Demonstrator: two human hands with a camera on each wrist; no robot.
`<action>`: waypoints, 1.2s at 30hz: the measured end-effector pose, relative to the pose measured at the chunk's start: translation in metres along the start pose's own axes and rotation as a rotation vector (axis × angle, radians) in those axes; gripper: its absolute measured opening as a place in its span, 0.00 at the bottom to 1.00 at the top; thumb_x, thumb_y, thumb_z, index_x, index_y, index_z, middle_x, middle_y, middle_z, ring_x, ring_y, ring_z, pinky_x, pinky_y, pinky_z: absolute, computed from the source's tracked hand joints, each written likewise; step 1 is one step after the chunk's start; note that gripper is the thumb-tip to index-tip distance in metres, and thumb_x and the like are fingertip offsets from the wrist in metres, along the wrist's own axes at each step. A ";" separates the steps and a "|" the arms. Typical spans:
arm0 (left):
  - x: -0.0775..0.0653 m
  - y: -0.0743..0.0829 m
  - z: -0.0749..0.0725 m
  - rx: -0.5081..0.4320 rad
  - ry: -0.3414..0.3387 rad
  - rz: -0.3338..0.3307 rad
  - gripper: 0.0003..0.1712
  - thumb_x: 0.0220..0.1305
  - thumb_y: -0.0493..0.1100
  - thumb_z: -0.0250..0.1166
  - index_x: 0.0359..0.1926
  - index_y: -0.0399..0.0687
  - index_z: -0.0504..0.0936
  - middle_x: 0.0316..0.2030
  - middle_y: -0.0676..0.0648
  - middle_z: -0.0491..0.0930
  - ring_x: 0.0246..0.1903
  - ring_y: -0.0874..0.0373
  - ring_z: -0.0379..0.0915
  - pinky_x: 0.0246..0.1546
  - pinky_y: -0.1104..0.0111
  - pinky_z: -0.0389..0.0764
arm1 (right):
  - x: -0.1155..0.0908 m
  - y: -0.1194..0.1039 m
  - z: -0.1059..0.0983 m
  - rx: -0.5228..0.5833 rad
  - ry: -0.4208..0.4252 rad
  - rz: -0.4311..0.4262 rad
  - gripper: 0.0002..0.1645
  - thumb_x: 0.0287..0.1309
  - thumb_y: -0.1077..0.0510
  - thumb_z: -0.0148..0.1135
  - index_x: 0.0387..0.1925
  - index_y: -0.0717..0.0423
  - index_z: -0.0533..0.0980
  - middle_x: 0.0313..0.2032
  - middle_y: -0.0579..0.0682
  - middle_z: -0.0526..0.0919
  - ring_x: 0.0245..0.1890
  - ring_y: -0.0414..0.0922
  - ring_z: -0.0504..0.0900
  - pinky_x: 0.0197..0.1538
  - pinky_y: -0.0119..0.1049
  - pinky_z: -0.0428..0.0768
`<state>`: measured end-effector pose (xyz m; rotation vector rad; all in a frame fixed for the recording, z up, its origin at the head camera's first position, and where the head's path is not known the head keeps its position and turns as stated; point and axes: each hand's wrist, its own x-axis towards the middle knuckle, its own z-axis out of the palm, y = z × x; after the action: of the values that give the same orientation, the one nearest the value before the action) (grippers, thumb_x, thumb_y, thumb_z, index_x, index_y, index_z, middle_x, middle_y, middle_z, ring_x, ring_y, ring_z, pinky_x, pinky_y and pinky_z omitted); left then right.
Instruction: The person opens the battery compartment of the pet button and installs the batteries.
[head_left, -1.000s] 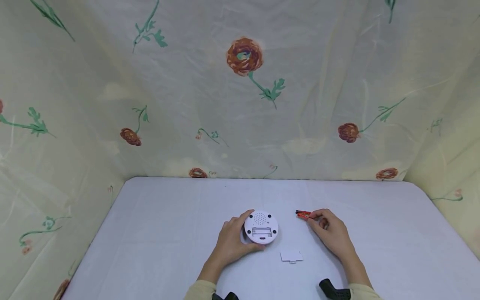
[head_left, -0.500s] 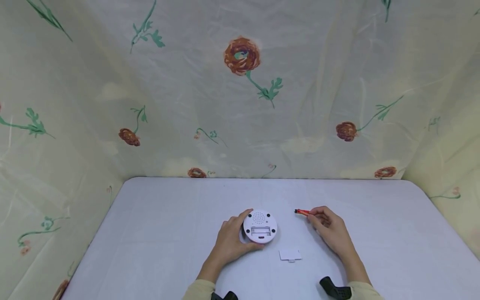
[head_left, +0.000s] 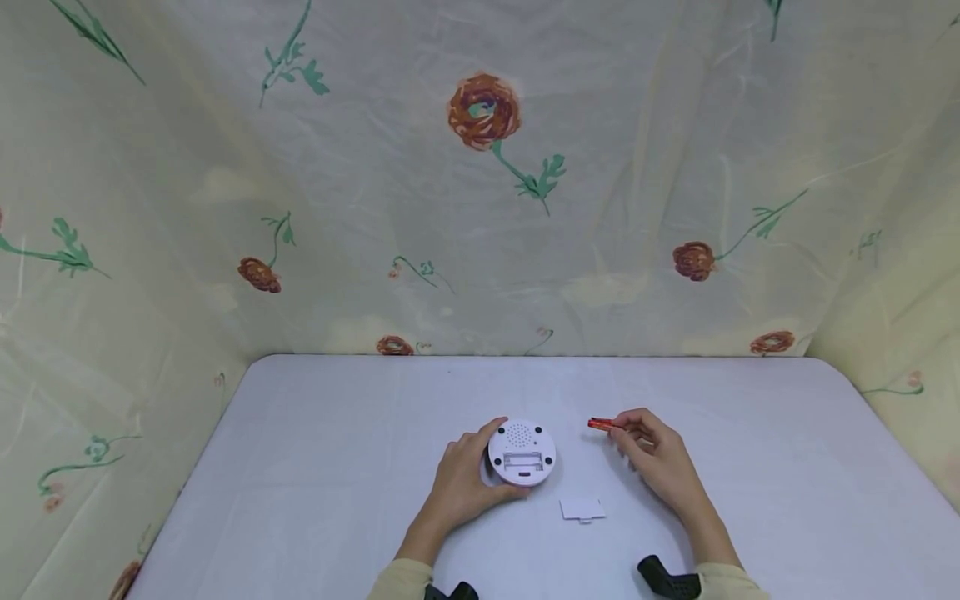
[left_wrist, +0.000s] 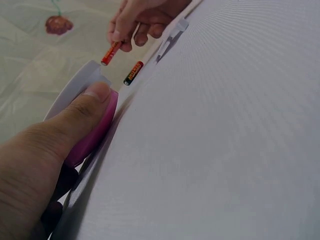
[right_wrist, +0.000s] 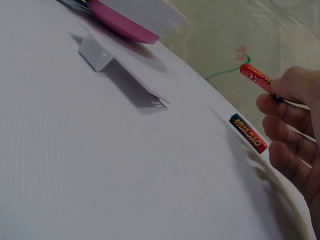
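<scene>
My left hand (head_left: 467, 479) grips the side of a round white device (head_left: 522, 432) with a pink lower half (left_wrist: 95, 135), thumb on its near edge. Its battery compartment (head_left: 522, 461) faces up, uncovered, with no battery inside. To the right, thumb and fingertips of my right hand (head_left: 656, 454) pinch a small red cylindrical battery (right_wrist: 256, 78), its red end pointing toward the device. A second battery (right_wrist: 248, 133), red with a dark end, shows just below the held one, close by the curled lower fingers. The white battery cover (head_left: 582, 509) lies between the hands.
A white cloth covers the table (head_left: 337, 433). Behind it and at both sides hang pale curtains (head_left: 360, 167) with printed flowers. Black straps or mounts (head_left: 670, 579) sit at both wrists.
My right hand has shifted slightly away from me, and the held battery has turned so that its red end now leads to the left. The left hand and device stay in place.
</scene>
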<state>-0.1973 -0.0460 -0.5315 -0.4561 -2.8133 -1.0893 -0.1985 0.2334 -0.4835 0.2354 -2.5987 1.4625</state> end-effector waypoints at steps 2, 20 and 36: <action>0.000 0.000 0.000 0.000 -0.003 -0.005 0.58 0.33 0.70 0.74 0.69 0.69 0.60 0.54 0.55 0.76 0.49 0.59 0.70 0.48 0.64 0.67 | 0.000 -0.001 0.000 0.005 0.000 -0.002 0.09 0.61 0.60 0.60 0.42 0.60 0.74 0.33 0.59 0.80 0.27 0.40 0.75 0.25 0.29 0.75; -0.001 0.001 0.001 -0.009 0.000 -0.027 0.59 0.33 0.69 0.75 0.69 0.69 0.60 0.54 0.54 0.76 0.49 0.58 0.70 0.48 0.63 0.68 | 0.010 0.027 0.005 0.030 -0.013 -0.040 0.11 0.60 0.54 0.62 0.42 0.53 0.74 0.32 0.54 0.80 0.27 0.37 0.76 0.25 0.30 0.75; -0.001 0.000 0.000 -0.011 -0.007 -0.024 0.59 0.32 0.69 0.75 0.69 0.70 0.60 0.54 0.55 0.76 0.48 0.58 0.69 0.45 0.64 0.68 | 0.007 0.011 0.006 0.036 -0.003 -0.083 0.08 0.60 0.56 0.62 0.41 0.52 0.76 0.32 0.51 0.82 0.30 0.35 0.75 0.27 0.29 0.74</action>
<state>-0.1966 -0.0461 -0.5313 -0.4295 -2.8277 -1.1102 -0.2077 0.2334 -0.4943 0.3453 -2.5347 1.4824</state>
